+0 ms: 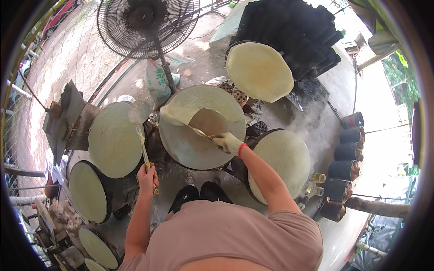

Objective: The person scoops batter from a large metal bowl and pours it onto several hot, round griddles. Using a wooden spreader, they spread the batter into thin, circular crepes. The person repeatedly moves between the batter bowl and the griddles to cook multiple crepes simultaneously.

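A cotton work glove with a red cuff covers my right hand (230, 144), which grips the end of a thin spreader or scraper (201, 133). The tool reaches left across a round griddle (200, 154). A pale batter sheet (210, 96) covers the far part of that griddle; the near part is bare, with a brownish patch in the middle. My bare left hand (148, 178) holds the handle of a long ladle (139, 111). Its round head hangs over the right edge of the left griddle, where another pale sheet (113, 145) lies. Motion blur hides the spreader's exact shape.
Another coated griddle (283, 162) steams at the right. A finished round sheet (261, 73) rests before a dark stack (288, 30). A pedestal fan (144, 17) stands ahead. More coated griddles (89, 193) sit at the left; several dark cylinders (342, 171) line the right.
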The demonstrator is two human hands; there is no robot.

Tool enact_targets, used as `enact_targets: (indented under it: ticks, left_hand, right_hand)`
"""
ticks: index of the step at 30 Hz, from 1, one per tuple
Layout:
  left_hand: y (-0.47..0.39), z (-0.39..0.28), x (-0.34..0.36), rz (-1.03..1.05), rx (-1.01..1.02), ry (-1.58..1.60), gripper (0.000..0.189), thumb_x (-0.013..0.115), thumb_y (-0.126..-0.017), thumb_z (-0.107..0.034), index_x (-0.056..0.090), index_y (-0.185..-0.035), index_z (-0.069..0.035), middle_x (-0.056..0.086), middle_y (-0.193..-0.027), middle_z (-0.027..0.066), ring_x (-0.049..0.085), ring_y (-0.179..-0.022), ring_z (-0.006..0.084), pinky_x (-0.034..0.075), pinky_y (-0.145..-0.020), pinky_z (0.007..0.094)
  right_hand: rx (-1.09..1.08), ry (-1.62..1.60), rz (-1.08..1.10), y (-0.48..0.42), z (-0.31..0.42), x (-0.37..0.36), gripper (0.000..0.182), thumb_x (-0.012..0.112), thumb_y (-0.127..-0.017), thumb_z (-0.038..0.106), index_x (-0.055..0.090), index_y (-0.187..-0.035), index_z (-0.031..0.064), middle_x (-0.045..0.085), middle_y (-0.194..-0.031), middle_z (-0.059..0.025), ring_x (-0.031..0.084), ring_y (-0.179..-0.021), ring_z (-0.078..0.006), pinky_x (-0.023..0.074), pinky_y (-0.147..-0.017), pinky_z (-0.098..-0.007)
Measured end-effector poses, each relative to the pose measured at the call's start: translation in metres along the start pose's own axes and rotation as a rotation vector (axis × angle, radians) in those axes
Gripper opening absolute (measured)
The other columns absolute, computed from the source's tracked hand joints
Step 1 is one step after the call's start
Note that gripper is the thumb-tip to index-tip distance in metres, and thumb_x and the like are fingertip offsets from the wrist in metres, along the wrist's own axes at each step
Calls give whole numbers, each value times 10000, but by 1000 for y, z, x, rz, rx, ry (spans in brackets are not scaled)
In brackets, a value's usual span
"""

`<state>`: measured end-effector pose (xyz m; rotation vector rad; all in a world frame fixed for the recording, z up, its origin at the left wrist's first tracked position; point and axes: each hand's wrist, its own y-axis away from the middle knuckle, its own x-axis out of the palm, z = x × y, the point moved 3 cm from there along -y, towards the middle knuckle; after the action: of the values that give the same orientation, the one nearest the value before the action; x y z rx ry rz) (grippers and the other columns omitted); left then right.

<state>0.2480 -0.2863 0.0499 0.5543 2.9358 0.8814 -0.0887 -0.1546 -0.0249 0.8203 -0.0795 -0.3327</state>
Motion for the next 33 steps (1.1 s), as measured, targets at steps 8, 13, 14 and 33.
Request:
enact_targets:
  ticks: [8,13,14,33]
  left_hand:
    - [16,23,4,-121,114,-375,68,542,-862,-83,502,-901,-45,475,-576,22,467,-427,114,370,-397,279]
    - [37,45,16,-216,458,-1017,206,586,-828,-127,495,-990,-39,595,-722,184,598,-668,401,439,-567,491]
    - [42,56,12,-164,379,-1077,217,568,-837,-143,497,-1017,-44,618,-798,220,585,-756,438,439,-594,519]
    - [158,126,9,-137,353,-1258,233,511,-877,-152,464,-1084,-58,604,-819,206,593,-723,410,459,-579,503]
  right_hand:
    - [-86,23,178,-17,36,-15,391,606,-848,350,621,-1119,68,538,-678,14,380,-423,-81,299,-383,-257]
    - [29,68,354,18,-19,-79,276,623,-831,334,669,-853,63,517,-589,6,425,-456,-87,298,-388,-261]
    - [121,53,108,9,-15,-84,287,621,-831,350,665,-839,67,507,-573,5,415,-440,-85,292,-381,-264]
    - [-30,125,355,8,-2,-20,248,588,-834,261,653,-971,64,531,-651,-15,395,-432,-102,290,-386,-264]
